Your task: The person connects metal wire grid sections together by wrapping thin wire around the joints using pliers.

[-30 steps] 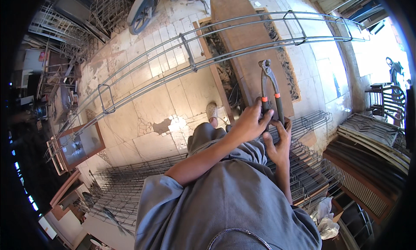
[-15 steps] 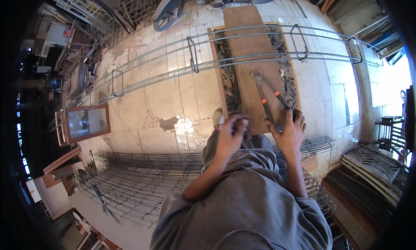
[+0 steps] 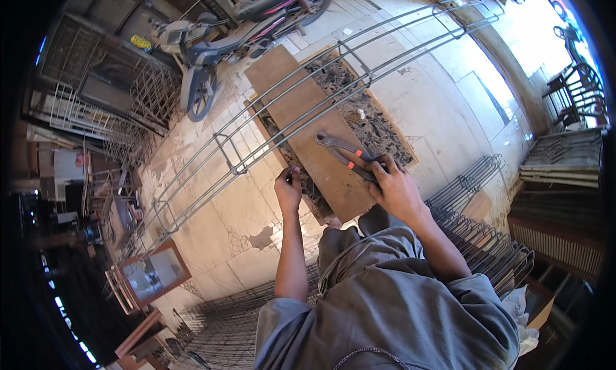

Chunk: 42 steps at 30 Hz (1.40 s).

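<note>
Your right hand (image 3: 394,189) closes around the dark handles of the pincers (image 3: 346,157) near their ends, just below the orange bands. The pincers point toward the upper left, across the brown board (image 3: 350,187) — their handles stand somewhat apart, and you cannot tell from this view whether the head touches the wood. Your left hand (image 3: 290,189) is raised beside the board's left edge, well apart from the pincers, with thumb and fingers drawn together; whether anything thin sits in that pinch cannot be told.

The board lies lengthwise over a shallow frame (image 3: 405,141) filled with dark scraps, which show on both sides of it. Beyond the pincers, a long cage of steel rods (image 3: 366,78) with rectangular ties runs diagonally above the board, from lower left to upper right. To the right of your right forearm, bent steel ties (image 3: 465,184) lie in a row.

Farther off, a motorcycle (image 3: 208,55) stands at the upper left on the tiled floor (image 3: 443,100), a dark chair (image 3: 573,91) stands at the far right — and a framed glass panel (image 3: 154,277) rests at the lower left.
</note>
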### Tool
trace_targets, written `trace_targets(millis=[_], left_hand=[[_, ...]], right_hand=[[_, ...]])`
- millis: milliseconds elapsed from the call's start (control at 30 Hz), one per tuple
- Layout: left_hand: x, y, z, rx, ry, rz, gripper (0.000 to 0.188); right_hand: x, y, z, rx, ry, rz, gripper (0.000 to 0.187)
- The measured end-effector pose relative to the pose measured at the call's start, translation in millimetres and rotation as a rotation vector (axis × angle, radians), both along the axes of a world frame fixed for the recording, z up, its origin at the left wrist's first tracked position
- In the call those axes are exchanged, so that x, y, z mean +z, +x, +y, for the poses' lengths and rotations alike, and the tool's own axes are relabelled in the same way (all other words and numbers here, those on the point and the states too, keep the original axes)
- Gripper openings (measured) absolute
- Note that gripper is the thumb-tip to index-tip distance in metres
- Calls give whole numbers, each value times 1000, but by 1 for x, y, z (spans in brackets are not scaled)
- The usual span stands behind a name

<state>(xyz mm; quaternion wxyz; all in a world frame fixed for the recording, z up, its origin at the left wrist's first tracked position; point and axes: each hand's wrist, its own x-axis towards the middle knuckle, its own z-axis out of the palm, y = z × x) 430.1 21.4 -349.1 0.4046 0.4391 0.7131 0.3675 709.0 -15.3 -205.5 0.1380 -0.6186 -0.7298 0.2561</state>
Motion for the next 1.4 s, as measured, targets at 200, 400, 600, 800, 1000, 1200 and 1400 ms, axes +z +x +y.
trace_targets(millis=[200,400,600,800,1000,1200,1400], left_hand=[[-16,12,22,-144,76,231,33],[-6,5,-2,52,115,-209,34],[68,19,-103,318,159,-559,34],[201,-83,-205,-720,441,-531,25],[257,-262,-257,-637,544,-624,21],[205,-372,-268,306,396,-749,23],[103,-406,-216,470,310,-817,30]], right_hand=[[-13,9,-21,-51,121,123,29],[-13,24,-47,-178,-23,424,13],[-10,-20,-118,-652,-96,944,43],[10,-135,-127,-498,331,640,36],[33,-293,-123,-270,142,811,31],[76,-389,-103,199,20,440,30],[127,-456,-73,632,333,-422,36]])
